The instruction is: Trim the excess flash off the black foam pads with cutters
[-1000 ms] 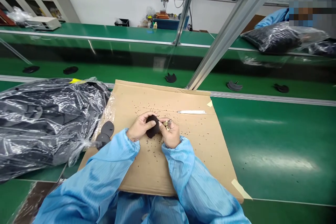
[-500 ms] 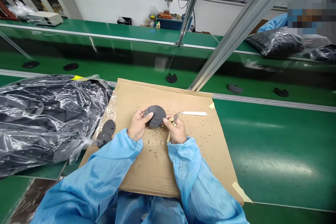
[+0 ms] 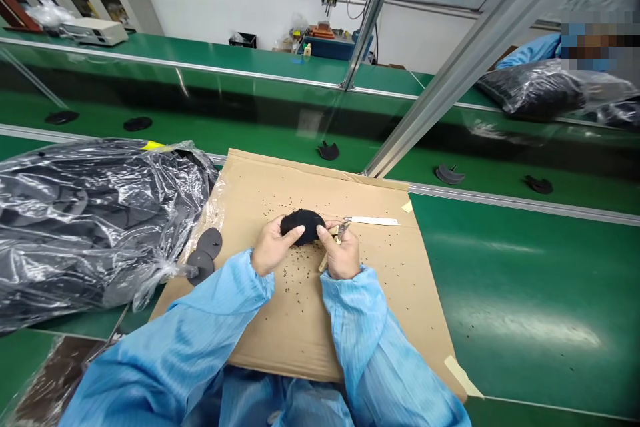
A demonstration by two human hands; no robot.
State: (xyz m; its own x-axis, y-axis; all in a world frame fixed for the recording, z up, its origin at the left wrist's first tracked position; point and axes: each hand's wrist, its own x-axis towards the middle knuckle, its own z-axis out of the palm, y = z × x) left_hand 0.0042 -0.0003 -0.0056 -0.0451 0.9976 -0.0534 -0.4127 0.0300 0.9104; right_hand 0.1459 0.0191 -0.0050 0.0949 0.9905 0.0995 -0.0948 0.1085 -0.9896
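Note:
A round black foam-like piece point(image 3: 306, 221) is held above the cardboard sheet point(image 3: 385, 320). My left hand point(image 3: 269, 248) pinches its left side, thumb on the face turned up to me. My right hand point(image 3: 344, 255) grips its right edge between thumb and fingers. Tucked in that same right hand is a pair of small nippers point(image 3: 343, 228) with pale handles, their metal jaws pointing up and away. Small dark scraps point(image 3: 295, 273) lie scattered on the cardboard below. Past my right hand rests a thin white-handled tool point(image 3: 373, 220).
Two grey-black discs point(image 3: 203, 265) lie on the cardboard's left, beside a big clear bag of dark pieces point(image 3: 100, 213). Beyond a metal rail, several black pieces point(image 3: 328, 151) sit on a green belt. A slanted metal post point(image 3: 450, 73) rises ahead. A co-worker's blue sleeve point(image 3: 530, 52) shows far right.
The round piece has been tipped over: its grey face with curved lines showed before, a plain darker black face shows now. Both hands still hold it; the view has shifted slightly.

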